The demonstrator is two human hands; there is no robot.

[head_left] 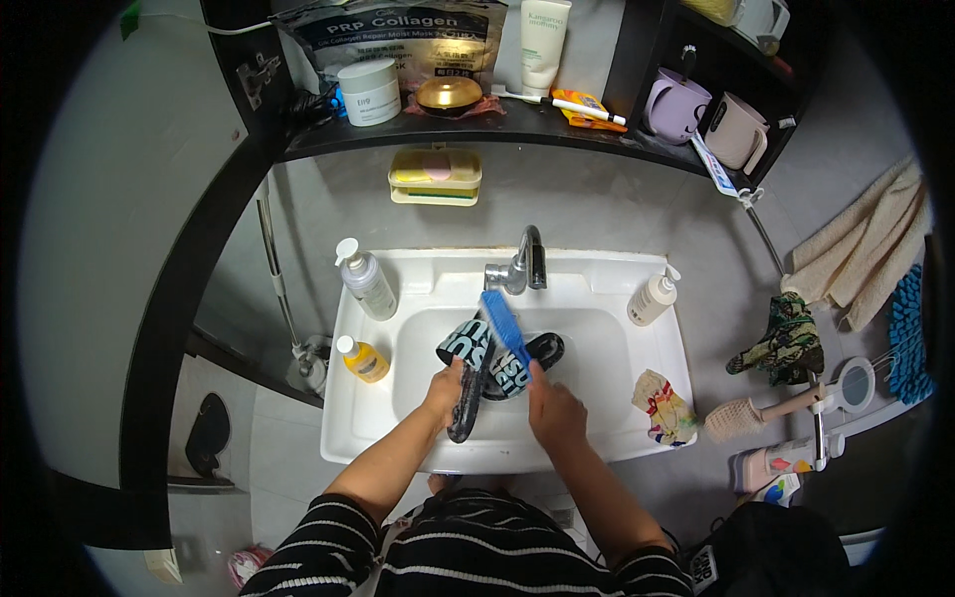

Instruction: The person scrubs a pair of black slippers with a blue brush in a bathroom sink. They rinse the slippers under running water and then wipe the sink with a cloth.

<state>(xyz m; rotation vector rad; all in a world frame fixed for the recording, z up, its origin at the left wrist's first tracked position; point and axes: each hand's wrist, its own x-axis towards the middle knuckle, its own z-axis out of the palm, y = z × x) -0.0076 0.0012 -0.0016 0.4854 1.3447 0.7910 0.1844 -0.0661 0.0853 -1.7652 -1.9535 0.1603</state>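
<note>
My left hand [444, 396] grips a black slipper [468, 398] with a pale-lettered strap, tilted up over the sink basin [418, 353]. The fingers of my right hand [555, 408] are closed round the handle of a blue scrub brush [503, 320]. Its bristle head lies close to the held slipper's strap; whether they touch I cannot tell. A matching second slipper [546, 349] rests in the basin, partly covered by the brush and the first slipper. Just beyond the brush head stands the chrome faucet [517, 267].
A clear pump bottle [368, 284] and a yellow bottle [364, 360] stand on the sink's left rim. On the right are a white pump bottle [653, 298] and a patterned cloth [665, 409]. A black shelf [477, 129] overhangs the back, above a yellow soap box [435, 179].
</note>
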